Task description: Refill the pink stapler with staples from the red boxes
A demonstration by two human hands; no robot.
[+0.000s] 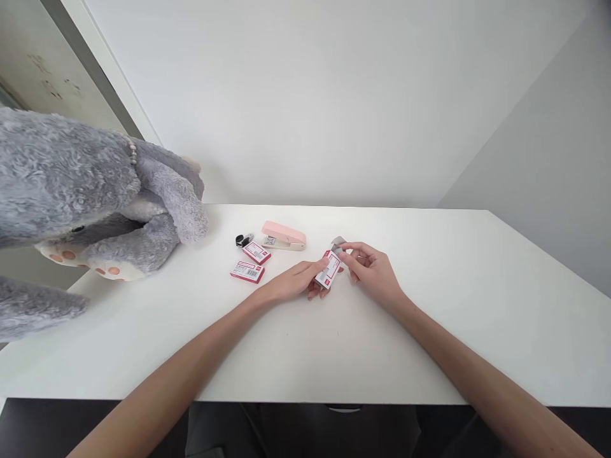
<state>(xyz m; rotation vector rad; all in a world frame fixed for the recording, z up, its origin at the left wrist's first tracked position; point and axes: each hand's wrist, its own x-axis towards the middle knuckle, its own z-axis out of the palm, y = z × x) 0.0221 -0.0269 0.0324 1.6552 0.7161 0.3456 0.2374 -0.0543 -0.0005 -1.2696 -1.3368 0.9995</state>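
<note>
My left hand [292,282] holds a small red and white staple box [329,270] just above the white table [429,318], fingers closed round its lower end. My right hand [371,267] pinches the box's open grey flap [337,243] at the top end. A pink stapler [283,235] lies a little beyond my left hand. Two more red staple boxes [256,252] [247,271] lie to its left, with a small black and silver staple remover [244,240] beside them.
A large grey plush toy [86,197] with pink paw pads sprawls over the table's far left corner. White walls stand behind the table. The table's near edge runs just under my forearms.
</note>
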